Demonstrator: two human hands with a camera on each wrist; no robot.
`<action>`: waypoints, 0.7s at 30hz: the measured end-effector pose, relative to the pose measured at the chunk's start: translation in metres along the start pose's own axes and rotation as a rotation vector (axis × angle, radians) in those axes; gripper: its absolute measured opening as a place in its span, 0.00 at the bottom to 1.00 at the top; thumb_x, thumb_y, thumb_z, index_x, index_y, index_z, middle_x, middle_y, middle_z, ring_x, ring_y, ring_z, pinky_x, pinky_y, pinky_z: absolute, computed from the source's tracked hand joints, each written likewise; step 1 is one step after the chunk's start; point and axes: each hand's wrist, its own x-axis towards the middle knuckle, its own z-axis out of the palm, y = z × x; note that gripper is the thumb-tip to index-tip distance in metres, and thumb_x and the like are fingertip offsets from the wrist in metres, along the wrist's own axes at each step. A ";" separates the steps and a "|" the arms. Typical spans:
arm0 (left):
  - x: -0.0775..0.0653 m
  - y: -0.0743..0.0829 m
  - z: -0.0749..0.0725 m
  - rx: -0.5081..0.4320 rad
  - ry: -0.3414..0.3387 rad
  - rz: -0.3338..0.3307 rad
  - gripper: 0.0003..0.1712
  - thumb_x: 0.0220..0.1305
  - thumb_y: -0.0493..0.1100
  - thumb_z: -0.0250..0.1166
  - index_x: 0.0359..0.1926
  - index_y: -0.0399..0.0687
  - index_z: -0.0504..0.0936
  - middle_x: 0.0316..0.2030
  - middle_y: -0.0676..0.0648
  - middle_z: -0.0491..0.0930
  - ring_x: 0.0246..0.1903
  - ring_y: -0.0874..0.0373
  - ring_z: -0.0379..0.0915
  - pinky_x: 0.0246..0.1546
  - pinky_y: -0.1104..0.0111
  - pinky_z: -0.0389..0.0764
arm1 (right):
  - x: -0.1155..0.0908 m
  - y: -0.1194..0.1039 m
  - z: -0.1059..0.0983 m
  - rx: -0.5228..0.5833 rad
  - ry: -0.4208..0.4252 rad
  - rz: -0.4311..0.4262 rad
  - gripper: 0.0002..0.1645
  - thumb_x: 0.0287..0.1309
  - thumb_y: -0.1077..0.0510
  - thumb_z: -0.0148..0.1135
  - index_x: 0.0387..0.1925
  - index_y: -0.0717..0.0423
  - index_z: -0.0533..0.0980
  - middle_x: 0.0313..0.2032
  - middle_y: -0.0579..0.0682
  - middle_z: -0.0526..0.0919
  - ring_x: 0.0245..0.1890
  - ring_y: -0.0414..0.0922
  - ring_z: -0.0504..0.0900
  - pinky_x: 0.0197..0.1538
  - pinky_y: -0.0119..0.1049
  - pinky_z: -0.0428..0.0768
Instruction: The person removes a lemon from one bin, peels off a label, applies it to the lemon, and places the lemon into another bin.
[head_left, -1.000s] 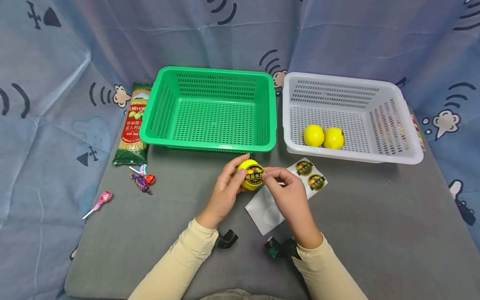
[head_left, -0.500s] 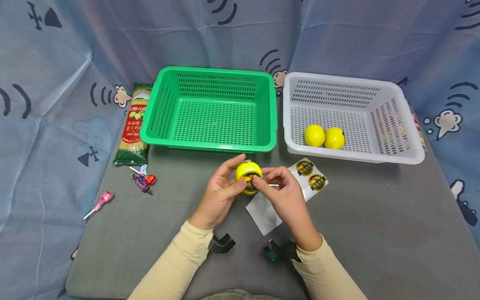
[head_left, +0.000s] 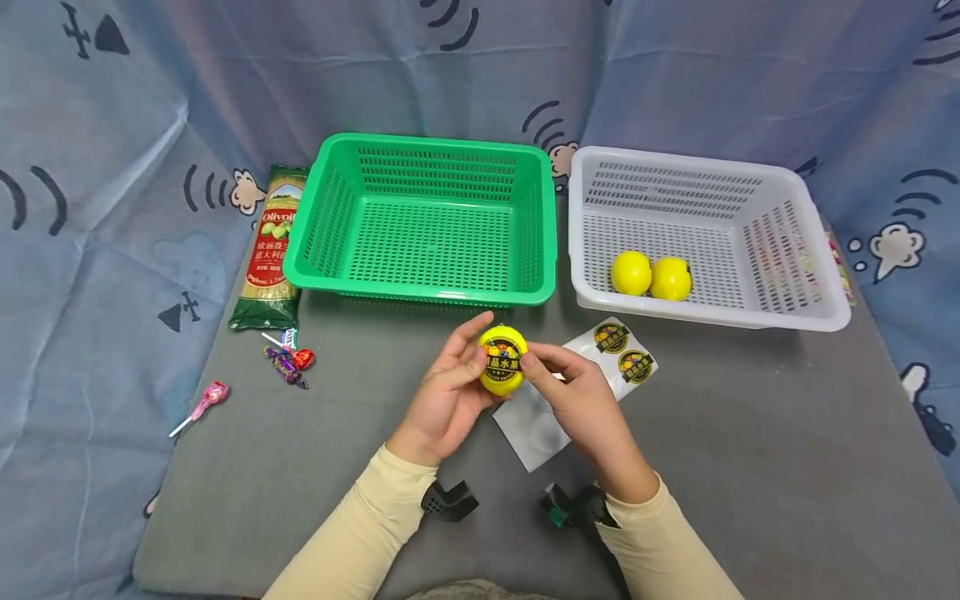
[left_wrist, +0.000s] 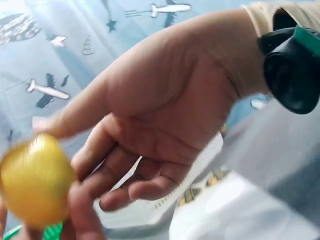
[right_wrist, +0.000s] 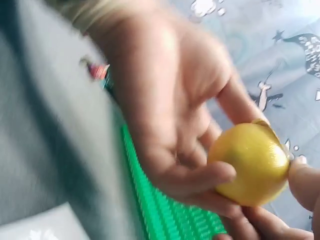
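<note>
A round yellow fruit (head_left: 500,386) with a black fruit-printed sticker (head_left: 503,357) on its upward face is between the two hands. The left hand (head_left: 447,398) holds it from the left, thumb at the sticker's edge and fingers around the far side. From the right, the right hand (head_left: 588,406) pinches the fruit, its thumb at the sticker's other edge. In the left wrist view, the fruit (left_wrist: 37,182) is blurred beside the right hand (left_wrist: 160,95). The right wrist view shows the fruit (right_wrist: 250,162) in the left hand's (right_wrist: 165,95) fingers, with the sticker's front hidden.
A white sticker sheet (head_left: 534,429) with two stickers showing lies under the right hand. Behind stand a green basket (head_left: 420,292) and a white basket (head_left: 705,315) containing two yellow fruits (head_left: 632,273). A pasta pack (head_left: 267,258), wrapped candies (head_left: 285,367) and a lollipop (head_left: 202,404) lie left.
The fruit has turned in the hands so its sticker now faces up more squarely. The right thumb has shifted from the sticker's middle to its right edge. The baskets have stayed put.
</note>
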 end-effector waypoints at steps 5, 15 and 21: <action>0.001 -0.007 0.000 0.206 0.175 0.053 0.28 0.85 0.42 0.52 0.80 0.49 0.62 0.65 0.43 0.73 0.51 0.53 0.77 0.45 0.62 0.81 | -0.001 0.009 0.007 -0.135 0.035 -0.288 0.29 0.79 0.57 0.60 0.76 0.54 0.70 0.69 0.56 0.76 0.64 0.55 0.76 0.59 0.52 0.78; -0.009 -0.005 0.013 0.168 0.040 0.075 0.38 0.78 0.47 0.63 0.82 0.51 0.58 0.64 0.44 0.73 0.46 0.59 0.80 0.45 0.68 0.83 | 0.007 0.017 0.017 -0.418 -0.010 -0.622 0.32 0.78 0.48 0.54 0.77 0.51 0.65 0.78 0.50 0.66 0.74 0.56 0.66 0.71 0.61 0.64; -0.011 -0.001 0.016 0.242 0.001 0.087 0.34 0.82 0.46 0.59 0.81 0.52 0.58 0.63 0.43 0.76 0.50 0.57 0.80 0.48 0.67 0.81 | 0.003 0.019 0.009 -0.389 -0.088 -0.392 0.63 0.68 0.19 0.48 0.85 0.55 0.47 0.80 0.50 0.62 0.77 0.61 0.58 0.72 0.66 0.61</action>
